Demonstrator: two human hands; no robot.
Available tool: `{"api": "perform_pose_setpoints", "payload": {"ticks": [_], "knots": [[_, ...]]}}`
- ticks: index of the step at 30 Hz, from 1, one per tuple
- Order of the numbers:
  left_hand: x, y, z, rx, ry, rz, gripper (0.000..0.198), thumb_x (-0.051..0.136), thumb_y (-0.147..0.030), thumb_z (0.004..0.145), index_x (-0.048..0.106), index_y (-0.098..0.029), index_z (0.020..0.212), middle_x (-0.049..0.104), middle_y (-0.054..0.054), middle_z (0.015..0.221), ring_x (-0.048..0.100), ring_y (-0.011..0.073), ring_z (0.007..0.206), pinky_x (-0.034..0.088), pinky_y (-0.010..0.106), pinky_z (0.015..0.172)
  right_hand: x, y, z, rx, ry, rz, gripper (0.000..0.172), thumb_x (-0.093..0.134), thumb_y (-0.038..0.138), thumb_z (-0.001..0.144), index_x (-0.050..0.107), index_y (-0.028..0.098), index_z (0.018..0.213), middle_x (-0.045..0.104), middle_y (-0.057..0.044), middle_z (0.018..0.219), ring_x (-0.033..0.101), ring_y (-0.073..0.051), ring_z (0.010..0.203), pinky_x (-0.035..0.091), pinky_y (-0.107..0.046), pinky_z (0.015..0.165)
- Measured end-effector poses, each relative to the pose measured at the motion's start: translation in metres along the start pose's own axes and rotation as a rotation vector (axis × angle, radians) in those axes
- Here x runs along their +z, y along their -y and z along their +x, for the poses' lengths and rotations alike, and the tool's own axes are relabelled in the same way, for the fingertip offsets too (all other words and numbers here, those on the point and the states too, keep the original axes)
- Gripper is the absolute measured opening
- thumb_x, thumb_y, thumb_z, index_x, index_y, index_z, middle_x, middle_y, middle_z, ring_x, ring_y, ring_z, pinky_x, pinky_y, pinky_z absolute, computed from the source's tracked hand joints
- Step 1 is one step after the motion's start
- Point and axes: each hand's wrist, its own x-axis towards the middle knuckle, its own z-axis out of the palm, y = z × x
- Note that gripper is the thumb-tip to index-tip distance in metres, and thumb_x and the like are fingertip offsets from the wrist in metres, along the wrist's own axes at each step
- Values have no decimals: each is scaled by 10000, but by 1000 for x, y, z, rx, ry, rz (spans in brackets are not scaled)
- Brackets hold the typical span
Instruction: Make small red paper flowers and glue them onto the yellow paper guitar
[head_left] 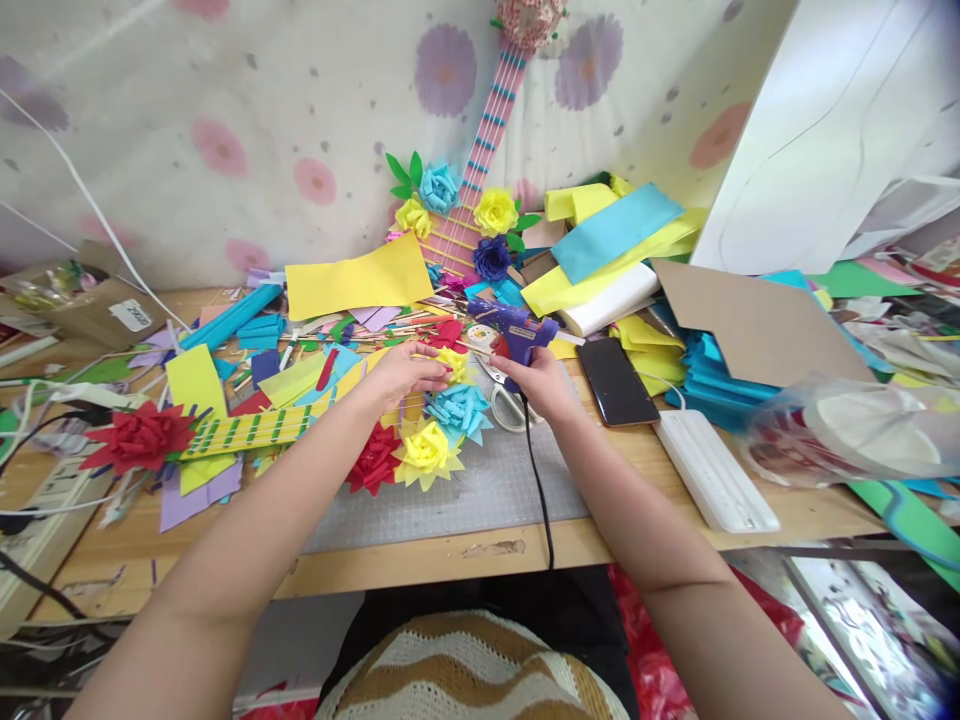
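Note:
My right hand point(541, 385) is wrapped round the handle of a purple-blue hot glue gun point(517, 325). Its nozzle points up and left, and a black cord hangs below. My left hand point(411, 374) has its fingertips closed on a small yellow paper flower point(454, 364) at the upper edge of a flower-covered paper guitar. Around that body sit a blue paper flower point(459, 410), a larger yellow flower point(427, 450) and a red flower point(376, 458). The yellow neck point(255, 430) with green bands runs left to a red flower point(141, 437). Scissors point(510, 408) lie between my hands.
A grey cutting mat point(480, 510) lies under the guitar. A pink paper guitar point(487, 140) leans on the patterned wall covering. To the right are a phone point(616, 382), a white power bank point(716, 470), cardboard point(757, 315) and a plastic-wrapped roll point(855, 430). Paper scraps cover the back.

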Motion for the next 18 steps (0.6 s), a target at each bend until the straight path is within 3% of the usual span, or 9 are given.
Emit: {"api": "perform_pose_setpoints", "payload": {"ticks": [4,9,18], "knots": [[-6,3,-1,23,11,-30,275,702,19,637,527,-120,797,678,54,653,664,136,599,555,263,629,-7,2,5,54,-22,-72,486,799,426,479,586,169,833,646,-25,758,598,-165,708,504,-327,678],[-13,7,0,26,24,-55,263,704,10,636,534,-122,787,676,45,646,666,131,602,554,256,643,-10,2,8,93,-52,-83,508,797,457,464,585,160,817,640,-18,725,578,-145,637,495,-312,623],[-29,11,-2,1,15,-185,205,648,37,666,569,-107,789,685,56,696,671,129,614,567,266,662,-17,11,-5,23,247,-74,483,724,617,562,589,177,710,520,26,549,413,-80,464,343,-244,435]]}}
